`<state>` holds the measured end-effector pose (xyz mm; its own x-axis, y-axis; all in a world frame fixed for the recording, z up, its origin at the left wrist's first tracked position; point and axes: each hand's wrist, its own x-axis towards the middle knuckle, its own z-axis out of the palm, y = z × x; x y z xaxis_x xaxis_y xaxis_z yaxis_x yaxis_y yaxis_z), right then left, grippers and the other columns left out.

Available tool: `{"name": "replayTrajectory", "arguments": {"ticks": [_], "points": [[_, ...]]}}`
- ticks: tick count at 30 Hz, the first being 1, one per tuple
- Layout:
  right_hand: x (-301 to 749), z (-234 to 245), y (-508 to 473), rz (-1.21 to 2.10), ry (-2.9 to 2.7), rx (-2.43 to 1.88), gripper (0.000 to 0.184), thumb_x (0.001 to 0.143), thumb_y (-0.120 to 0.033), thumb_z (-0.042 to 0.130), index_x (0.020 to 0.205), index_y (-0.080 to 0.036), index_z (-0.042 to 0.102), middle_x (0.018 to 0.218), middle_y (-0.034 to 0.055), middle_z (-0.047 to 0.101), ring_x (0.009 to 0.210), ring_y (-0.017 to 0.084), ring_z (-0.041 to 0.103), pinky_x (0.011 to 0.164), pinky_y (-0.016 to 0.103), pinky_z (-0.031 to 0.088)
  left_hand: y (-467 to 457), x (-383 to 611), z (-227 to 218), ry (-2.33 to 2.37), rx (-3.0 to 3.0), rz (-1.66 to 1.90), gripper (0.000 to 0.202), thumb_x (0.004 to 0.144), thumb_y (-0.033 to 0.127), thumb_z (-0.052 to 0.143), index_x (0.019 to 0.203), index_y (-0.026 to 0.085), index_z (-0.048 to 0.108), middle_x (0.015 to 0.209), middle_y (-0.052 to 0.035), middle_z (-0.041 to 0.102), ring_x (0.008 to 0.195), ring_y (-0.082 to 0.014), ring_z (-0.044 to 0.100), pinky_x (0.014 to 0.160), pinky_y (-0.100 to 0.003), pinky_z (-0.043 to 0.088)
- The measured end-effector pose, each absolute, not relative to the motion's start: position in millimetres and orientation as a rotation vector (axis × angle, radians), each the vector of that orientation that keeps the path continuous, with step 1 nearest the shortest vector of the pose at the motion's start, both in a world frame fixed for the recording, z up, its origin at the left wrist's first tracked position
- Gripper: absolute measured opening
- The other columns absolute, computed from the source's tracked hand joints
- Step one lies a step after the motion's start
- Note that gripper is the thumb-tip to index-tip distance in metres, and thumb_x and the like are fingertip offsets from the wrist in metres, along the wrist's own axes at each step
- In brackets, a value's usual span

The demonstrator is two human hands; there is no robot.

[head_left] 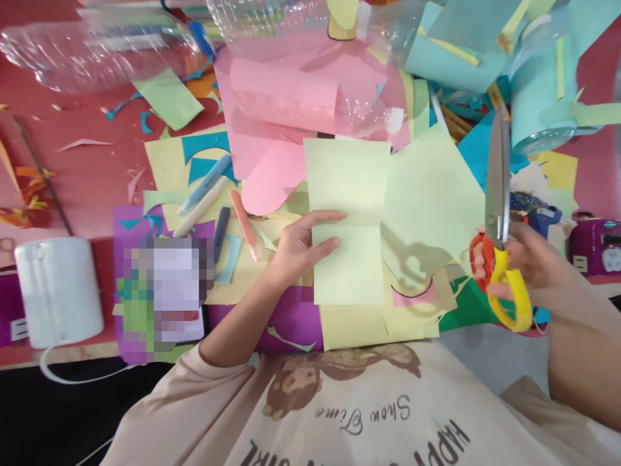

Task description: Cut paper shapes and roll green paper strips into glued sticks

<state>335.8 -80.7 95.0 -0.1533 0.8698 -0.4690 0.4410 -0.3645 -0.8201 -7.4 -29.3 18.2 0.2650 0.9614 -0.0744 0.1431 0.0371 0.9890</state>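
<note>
My left hand (pixel 298 249) pinches the left edge of a folded pale yellow-green sheet of paper (pixel 349 220) and holds it above the table. My right hand (pixel 531 272) grips a pair of scissors (pixel 499 213) with orange and yellow handles. Their steel blades point up and away and look closed. The scissors sit to the right of the sheet and do not touch it. Under the sheet lie more pale yellow sheets (pixel 427 194) and a purple sheet (pixel 291 320).
The red table (pixel 92 175) is littered with paper scraps. A rolled pink paper (pixel 284 97), clear plastic bottles (pixel 97 55), teal paper (pixel 460 45), pens and markers (pixel 204 188), a white roll (pixel 58 291) and a glue gun (pixel 538 213) lie around.
</note>
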Motion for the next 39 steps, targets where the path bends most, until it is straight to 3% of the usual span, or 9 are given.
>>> {"name": "replayTrajectory", "arguments": {"ticks": [4,7,14,19,23,28,33,39], "points": [[339.8,91.2,-82.2,1.393,-1.815,-1.846,0.047,0.066,-0.041,0.075,0.107,-0.034,0.051,0.089,0.0055,0.063,0.071,0.022,0.062,0.061,0.034,0.053,-30.2,-7.7,18.7,1.121,1.381,0.878,0.035,0.075,0.034,0.071,0.108,0.021,0.067,0.114,-0.0059,0.068,0.111,-0.0222,0.061,0.099,-0.035,0.048],[338.8,90.7,-84.2,1.114,-2.159,-1.991,0.057,0.067,-0.052,0.070,0.114,-0.029,0.049,0.100,0.0105,0.064,0.082,0.029,0.064,0.063,0.038,0.053,-31.3,-7.9,20.3,1.128,1.391,0.880,0.034,0.076,0.035,0.070,0.108,0.022,0.067,0.114,-0.0057,0.068,0.110,-0.0223,0.061,0.098,-0.036,0.048],[334.0,98.5,-82.2,0.835,-2.464,-1.885,0.050,0.074,-0.067,0.056,0.106,-0.028,0.050,0.088,0.0078,0.061,0.073,0.028,0.061,0.061,0.039,0.048,-33.0,-8.7,23.6,1.104,1.487,0.918,0.035,0.075,0.030,0.071,0.109,0.022,0.067,0.114,-0.0052,0.069,0.108,-0.0212,0.063,0.095,-0.034,0.051],[333.9,96.9,-76.2,0.882,-2.491,-1.888,0.048,0.074,-0.067,0.056,0.104,-0.030,0.055,0.083,0.0066,0.061,0.066,0.027,0.059,0.056,0.039,0.046,-33.3,-8.0,22.3,1.012,1.564,0.944,0.036,0.074,0.024,0.071,0.110,0.025,0.066,0.113,-0.0035,0.070,0.106,-0.0188,0.065,0.092,-0.031,0.052],[326.5,93.9,-72.0,0.919,-2.524,-1.860,0.050,0.073,-0.067,0.057,0.107,-0.030,0.056,0.094,0.0075,0.064,0.064,0.026,0.060,0.053,0.038,0.045,-35.0,-7.3,22.2,1.031,1.609,0.876,0.035,0.076,0.026,0.069,0.111,0.024,0.066,0.113,-0.0050,0.070,0.104,-0.0194,0.065,0.092,-0.031,0.052],[316.1,88.8,-68.2,0.982,-2.524,-1.787,0.045,0.071,-0.059,0.065,0.106,-0.031,0.059,0.095,0.0055,0.066,0.072,0.026,0.064,0.058,0.036,0.047,-36.9,-6.9,23.6,1.035,1.659,0.831,0.033,0.079,0.030,0.067,0.111,0.024,0.066,0.113,-0.0054,0.070,0.106,-0.0200,0.064,0.095,-0.033,0.050],[310.0,88.5,-65.2,0.995,-2.507,-1.765,0.036,0.074,-0.052,0.065,0.104,-0.031,0.060,0.094,0.0045,0.067,0.067,0.023,0.064,0.055,0.033,0.044,-37.2,-6.6,23.8,1.028,1.691,0.843,0.033,0.079,0.027,0.068,0.111,0.025,0.066,0.112,-0.0043,0.070,0.104,-0.0189,0.065,0.094,-0.031,0.051],[310.2,88.4,-62.6,1.012,-2.513,-1.758,0.041,0.072,-0.055,0.066,0.103,-0.029,0.060,0.092,0.0055,0.067,0.066,0.023,0.062,0.052,0.033,0.043,-36.6,-8.5,23.5,1.014,1.730,0.870,0.035,0.078,0.021,0.068,0.112,0.026,0.065,0.111,-0.0030,0.071,0.102,-0.0175,0.066,0.092,-0.029,0.052]]}}
